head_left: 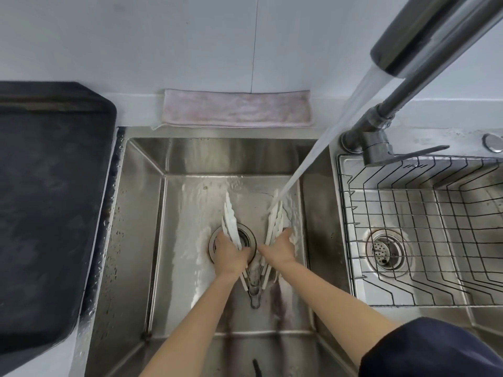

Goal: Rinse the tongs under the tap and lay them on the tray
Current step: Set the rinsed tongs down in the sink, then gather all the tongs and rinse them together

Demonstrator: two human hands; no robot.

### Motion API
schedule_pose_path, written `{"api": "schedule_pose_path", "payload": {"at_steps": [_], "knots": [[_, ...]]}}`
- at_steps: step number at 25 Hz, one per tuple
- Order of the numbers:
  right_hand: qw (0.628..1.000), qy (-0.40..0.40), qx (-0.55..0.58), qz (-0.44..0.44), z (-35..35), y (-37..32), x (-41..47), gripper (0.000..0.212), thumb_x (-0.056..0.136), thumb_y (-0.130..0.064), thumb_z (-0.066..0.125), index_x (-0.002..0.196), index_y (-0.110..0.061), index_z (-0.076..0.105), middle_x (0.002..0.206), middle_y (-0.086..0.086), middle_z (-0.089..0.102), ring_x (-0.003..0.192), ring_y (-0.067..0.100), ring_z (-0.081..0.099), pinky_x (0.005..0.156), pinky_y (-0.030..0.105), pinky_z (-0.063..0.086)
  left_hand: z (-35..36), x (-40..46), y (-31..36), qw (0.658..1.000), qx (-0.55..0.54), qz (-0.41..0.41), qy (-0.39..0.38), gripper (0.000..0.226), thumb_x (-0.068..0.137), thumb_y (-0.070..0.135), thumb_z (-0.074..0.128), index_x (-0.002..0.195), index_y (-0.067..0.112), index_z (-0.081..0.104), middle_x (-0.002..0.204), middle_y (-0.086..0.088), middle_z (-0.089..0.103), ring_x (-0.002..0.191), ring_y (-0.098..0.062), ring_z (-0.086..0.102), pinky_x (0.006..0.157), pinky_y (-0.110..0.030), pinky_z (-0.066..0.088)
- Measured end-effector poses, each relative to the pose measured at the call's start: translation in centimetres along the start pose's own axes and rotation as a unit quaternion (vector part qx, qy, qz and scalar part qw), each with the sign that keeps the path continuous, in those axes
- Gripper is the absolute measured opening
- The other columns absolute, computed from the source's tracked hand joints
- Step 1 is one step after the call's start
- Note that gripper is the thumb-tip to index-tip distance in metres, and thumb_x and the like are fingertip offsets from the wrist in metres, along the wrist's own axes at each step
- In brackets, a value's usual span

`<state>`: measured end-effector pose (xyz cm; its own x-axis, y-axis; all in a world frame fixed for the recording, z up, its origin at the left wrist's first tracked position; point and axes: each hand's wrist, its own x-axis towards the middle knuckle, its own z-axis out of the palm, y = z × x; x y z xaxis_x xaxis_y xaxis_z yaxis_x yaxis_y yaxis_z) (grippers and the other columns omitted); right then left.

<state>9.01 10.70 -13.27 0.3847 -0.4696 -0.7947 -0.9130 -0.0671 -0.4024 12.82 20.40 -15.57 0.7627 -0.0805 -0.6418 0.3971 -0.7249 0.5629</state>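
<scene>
While both hands, left hand (230, 253) and right hand (280, 247), grip spread tongs (254, 284), one arm apiece, tap (424, 31) water rinses the right blade.

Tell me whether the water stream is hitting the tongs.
Touching. The head view shows the stream from the tap landing on the right arm tip of the tongs, held by the right hand.

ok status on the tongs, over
Left hand and right hand each grip one arm of the tongs, spread open in the sink. Water stream hits right arm's tip. Tray waiting, path clear.
</scene>
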Motion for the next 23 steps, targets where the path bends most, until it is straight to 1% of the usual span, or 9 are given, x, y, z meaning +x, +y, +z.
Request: {"api": "schedule_pose_path", "payload": {"at_steps": [3,7,9,11,14,16,17,21,23], "knots": [[0.995,-0.020,0.092,-0.024,-1.6,-1.2,-0.7,0.073,0.086,-0.018,0.059,0.145,-0.006,0.018,0.139,0.015,0.046,0.125,0.031,0.048,0.096,0.031,0.042,-1.2,-0.3,1.4,0.992,-0.126,-0.023,-0.012,0.029,0.075,0.003,0.057,0.103,0.000,0.051,0.074,-0.004,0.050,0.067,-0.020,0.053,0.055,-0.024,0.045],[0.961,-0.099,0.235,-0.108,-3.7,-2.2,-1.9,0.052,0.071,-0.006,0.065,0.122,-0.007,0.052,0.104,0.009,0.066,0.092,0.022,0.063,0.079,0.033,0.053,-3.5,-1.2,3.3,0.945,-0.317,0.004,-0.080,0.037,0.075,-0.004,0.050,0.110,0.006,0.055,0.090,-0.009,0.065,0.083,-0.023,0.062,0.071,-0.032,0.051],[0.948,-0.148,0.237,-0.154,-5.4,-2.6,-3.0,0.039,0.074,-0.004,0.066,0.112,-0.007,0.056,0.098,0.012,0.065,0.090,0.024,0.062,0.082,0.038,0.052,-4.9,-2.2,4.3,0.926,-0.355,0.037,-0.127,0.027,0.077,-0.009,0.048,0.094,0.008,0.061,0.078,-0.002,0.067,0.074,-0.017,0.062,0.068,-0.029,0.049],[0.936,-0.171,0.236,-0.199,-6.8,-3.2,-4.4,0.028,0.079,-0.011,0.069,0.103,-0.018,0.056,0.090,0.003,0.063,0.085,0.018,0.060,0.083,0.035,0.050,-5.8,-3.0,5.2,0.912,-0.371,0.049,-0.170,0.023,0.079,-0.009,0.046,0.087,0.008,0.058,0.073,-0.001,0.063,0.071,-0.015,0.060,0.070,-0.030,0.048],[0.924,-0.145,0.228,-0.272,-8.0,-4.4,-6.9,0.021,0.084,-0.027,0.066,0.100,-0.033,0.053,0.086,-0.011,0.059,0.081,0.005,0.059,0.080,0.020,0.049,-6.2,-4.1,6.1,0.885,-0.421,0.040,-0.197,0.020,0.081,-0.009,0.045,0.093,0.006,0.051,0.075,-0.005,0.053,0.074,-0.018,0.054,0.071,-0.034,0.047],[0.920,-0.083,0.188,-0.333,-8.6,-4.8,-8.1,0.013,0.087,-0.029,0.061,0.098,-0.028,0.052,0.083,-0.012,0.057,0.074,-0.003,0.057,0.066,0.003,0.046,-6.3,-4.8,6.7,0.875,-0.444,0.033,-0.189,0.018,0.082,-0.010,0.045,0.087,0.006,0.052,0.072,-0.004,0.055,0.073,-0.018,0.055,0.071,-0.035,0.048],[0.916,-0.062,0.177,-0.355,-8.8,-4.8,-8.6,0.008,0.089,-0.027,0.058,0.095,-0.025,0.053,0.079,-0.010,0.057,0.069,-0.005,0.057,0.061,0.001,0.044,-6.5,-5.2,7.0,0.871,-0.452,0.035,-0.187,0.020,0.083,-0.011,0.045,0.084,0.008,0.052,0.071,-0.004,0.055,0.073,-0.018,0.056,0.072,-0.035,0.048],[0.905,-0.044,0.184,-0.380,-8.9,-3.8,-9.7,0.010,0.090,-0.014,0.054,0.086,-0.024,0.053,0.072,-0.005,0.062,0.069,0.003,0.060,0.071,0.015,0.049,-6.8,-6.2,7.3,0.880,-0.435,0.052,-0.184,0.024,0.081,-0.014,0.046,0.083,0.010,0.051,0.081,-0.006,0.055,0.083,-0.019,0.058,0.075,-0.035,0.048],[0.903,-0.045,0.194,-0.382,-8.6,-3.2,-10.0,0.016,0.090,-0.008,0.052,0.089,-0.024,0.050,0.065,-0.004,0.057,0.057,-0.004,0.056,0.062,0.010,0.047,-6.8,-6.7,7.0,0.885,-0.423,0.048,-0.190,0.024,0.081,-0.014,0.047,0.087,0.009,0.052,0.084,-0.007,0.057,0.086,-0.019,0.060,0.079,-0.036,0.048]]}}
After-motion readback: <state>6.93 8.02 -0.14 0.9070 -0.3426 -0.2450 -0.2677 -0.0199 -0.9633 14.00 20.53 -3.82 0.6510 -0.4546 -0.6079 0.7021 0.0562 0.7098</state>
